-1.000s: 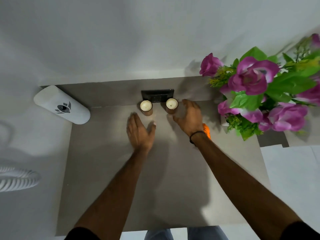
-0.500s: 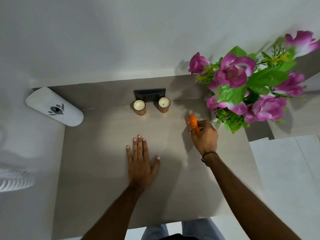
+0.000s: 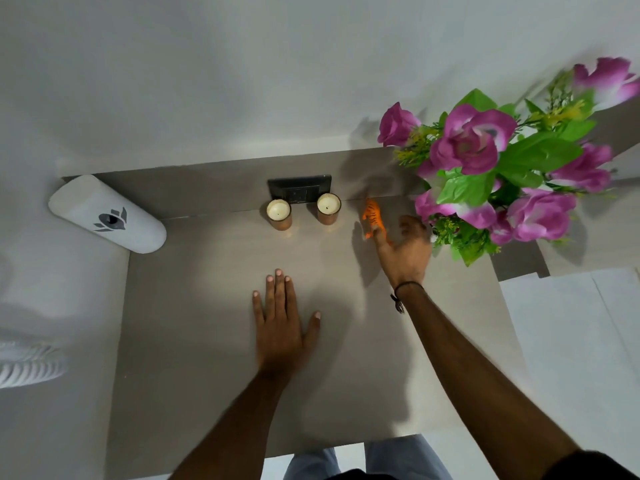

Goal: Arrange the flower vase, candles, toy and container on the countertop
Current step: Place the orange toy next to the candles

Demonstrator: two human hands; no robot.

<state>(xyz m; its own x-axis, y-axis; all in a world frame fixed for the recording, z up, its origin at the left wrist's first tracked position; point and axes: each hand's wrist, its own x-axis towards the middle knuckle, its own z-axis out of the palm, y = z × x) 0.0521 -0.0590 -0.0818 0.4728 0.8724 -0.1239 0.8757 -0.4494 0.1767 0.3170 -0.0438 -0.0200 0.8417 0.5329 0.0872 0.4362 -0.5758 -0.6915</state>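
Two hands (image 3: 282,327), two candles (image 3: 278,213), one toy (image 3: 373,216)

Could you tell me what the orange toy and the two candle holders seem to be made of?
The small orange striped tiger toy looks like moulded plastic: smooth, evenly coloured. The two short brown cylindrical candle holders could be copper-toned metal or tinted glass; their slight sheen leaves it open.

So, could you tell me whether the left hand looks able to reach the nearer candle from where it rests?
Probably yes: the left hand lies flat, with only bare countertop between it and the left candle.
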